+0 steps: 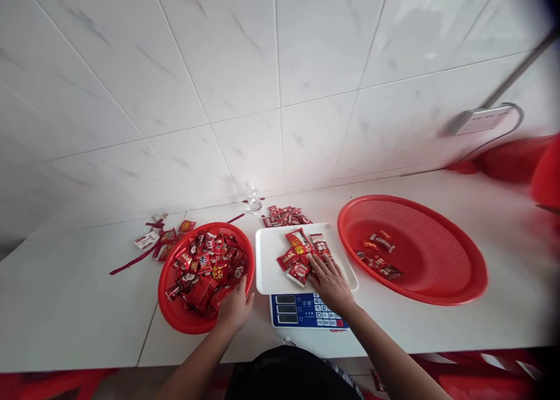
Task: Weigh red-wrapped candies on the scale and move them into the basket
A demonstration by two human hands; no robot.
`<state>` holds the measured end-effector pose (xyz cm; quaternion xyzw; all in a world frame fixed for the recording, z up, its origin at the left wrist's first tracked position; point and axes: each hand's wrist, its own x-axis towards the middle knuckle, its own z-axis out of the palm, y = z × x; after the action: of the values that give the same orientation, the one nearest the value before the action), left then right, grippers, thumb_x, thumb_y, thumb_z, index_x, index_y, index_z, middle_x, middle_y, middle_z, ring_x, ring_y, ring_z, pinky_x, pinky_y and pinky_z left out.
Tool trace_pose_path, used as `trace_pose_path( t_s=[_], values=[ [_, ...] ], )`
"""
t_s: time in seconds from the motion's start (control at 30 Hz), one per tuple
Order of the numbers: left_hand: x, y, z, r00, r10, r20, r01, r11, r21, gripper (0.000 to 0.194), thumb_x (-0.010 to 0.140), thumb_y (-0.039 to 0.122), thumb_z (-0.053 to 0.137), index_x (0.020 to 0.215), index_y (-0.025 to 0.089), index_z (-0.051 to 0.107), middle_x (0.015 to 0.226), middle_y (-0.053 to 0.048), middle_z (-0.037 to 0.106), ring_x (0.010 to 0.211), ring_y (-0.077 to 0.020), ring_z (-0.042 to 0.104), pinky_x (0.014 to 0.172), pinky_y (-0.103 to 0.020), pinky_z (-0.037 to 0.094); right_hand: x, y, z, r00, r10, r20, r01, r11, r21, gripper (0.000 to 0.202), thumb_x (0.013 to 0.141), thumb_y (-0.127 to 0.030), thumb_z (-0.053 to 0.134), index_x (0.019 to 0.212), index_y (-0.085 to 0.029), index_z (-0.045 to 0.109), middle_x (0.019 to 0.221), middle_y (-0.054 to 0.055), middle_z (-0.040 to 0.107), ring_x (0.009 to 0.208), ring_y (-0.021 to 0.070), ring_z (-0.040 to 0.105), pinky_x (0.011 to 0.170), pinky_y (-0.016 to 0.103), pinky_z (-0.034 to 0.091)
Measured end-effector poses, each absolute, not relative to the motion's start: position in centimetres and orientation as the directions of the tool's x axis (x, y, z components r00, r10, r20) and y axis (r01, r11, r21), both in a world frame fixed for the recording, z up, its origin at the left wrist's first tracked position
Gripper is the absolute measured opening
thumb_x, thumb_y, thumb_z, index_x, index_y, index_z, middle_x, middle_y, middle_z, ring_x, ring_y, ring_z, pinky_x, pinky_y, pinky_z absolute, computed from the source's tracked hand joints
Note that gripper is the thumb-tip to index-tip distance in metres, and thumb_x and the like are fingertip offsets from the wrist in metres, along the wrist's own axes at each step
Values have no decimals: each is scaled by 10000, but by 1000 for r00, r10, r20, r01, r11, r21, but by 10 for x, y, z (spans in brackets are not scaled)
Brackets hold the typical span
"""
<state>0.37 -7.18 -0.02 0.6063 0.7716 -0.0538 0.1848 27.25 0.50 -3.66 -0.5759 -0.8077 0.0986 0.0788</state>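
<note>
A round red plastic basket (163, 295) full of small red snack packets (205, 263) stands on the left. My left hand (235, 308) is at its near right rim, fingers over the inside and thumb outside, closed on the edge; some fingertips are hard to see. Beside the basket is a digital scale (294, 311) with a white tray (269, 277) on top. Several larger red packets (298, 242) lie on that tray. My right hand (330, 280) rests over the packets at the tray's right side, its fingers stretched out and spread.
A wide red basket (464, 272) with a few packets stands right of the scale. Behind the tray lie a packet pile (286, 216) and a clear plastic bottle (254, 199). Loose packets (168, 237) and dark red strips (133, 265) lie left. A tiled wall (245, 97) backs the table.
</note>
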Motion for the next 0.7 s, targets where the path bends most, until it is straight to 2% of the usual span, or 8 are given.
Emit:
trace_pose_path(
  t_s=[0.3,0.7],
  values=[
    [2,-75,0,-199,917,-345,948,270,170,553,852,356,377,1363,165,291,1255,-108,540,1077,-224,543,849,-307,397,273,5,-52,-326,940,97,914,340,-220,536,866,-451,329,1360,-243,346,1379,-10,425,1327,244,240,1059,432,258],
    [-7,-76,-7,-94,929,-357,929,211,305,594,834,332,401,1375,128,268,1350,-122,441,1164,-231,477,917,-325,377,264,2,-48,-254,967,23,949,254,-185,544,869,-444,302,1369,-232,324,1394,-12,403,1333,245,218,1050,427,271]
  ],
)
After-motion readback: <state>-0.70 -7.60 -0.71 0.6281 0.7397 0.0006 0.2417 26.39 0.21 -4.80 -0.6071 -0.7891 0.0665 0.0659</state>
